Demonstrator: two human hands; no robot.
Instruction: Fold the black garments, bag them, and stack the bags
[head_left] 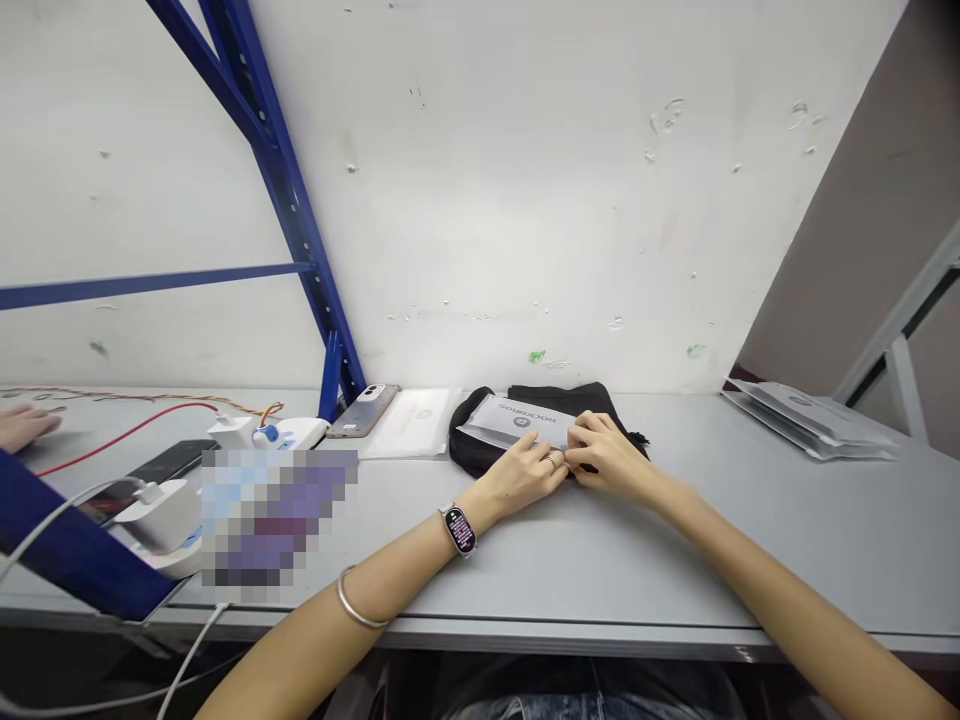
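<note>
Tabletop: smooth, low-sheen, metal-look edge strip. Wall: painted, mostly smooth, chipped and rough in spots. Frame on the left: painted metal, slight gloss. Printed packet: frosted plastic look, smooth, soft sheen. Black fabric under it: matt cloth, wrinkled. Flat sleeve to its left and stacked sleeves far right: translucent plastic, satin. Phone: smooth, glossy back. Chargers: smooth white plastic. Watch: glossy screen. Bangle: smooth, shiny metal. Jeans, near edge: matt denim.
</note>
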